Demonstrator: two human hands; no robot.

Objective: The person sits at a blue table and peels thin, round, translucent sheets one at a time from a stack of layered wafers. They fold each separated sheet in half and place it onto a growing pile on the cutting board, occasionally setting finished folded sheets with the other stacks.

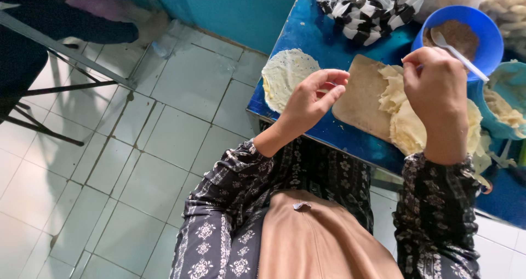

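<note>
My right hand (pixel 435 95) is closed around a white plastic spoon (pixel 455 52) whose bowl rests in a blue bowl (pixel 487 30) of brown filling. My left hand (pixel 312 98) hovers with curled fingers, pinched together, just above the blue table (pixel 318 32) between a round pale wrapper (pixel 285 76) and a wooden board (pixel 361 95). A stack of crumpled pale wrappers (pixel 405 125) lies on the board's far side, under my right hand.
A striped black-and-white plastic bag (pixel 367 8) sits at the table's back. A teal bowl (pixel 507 104) with more wrappers stands right. White tiled floor (pixel 137 147) spreads to the left, with a metal-legged stand (pixel 55 82) and a person's dark sleeve (pixel 66 21).
</note>
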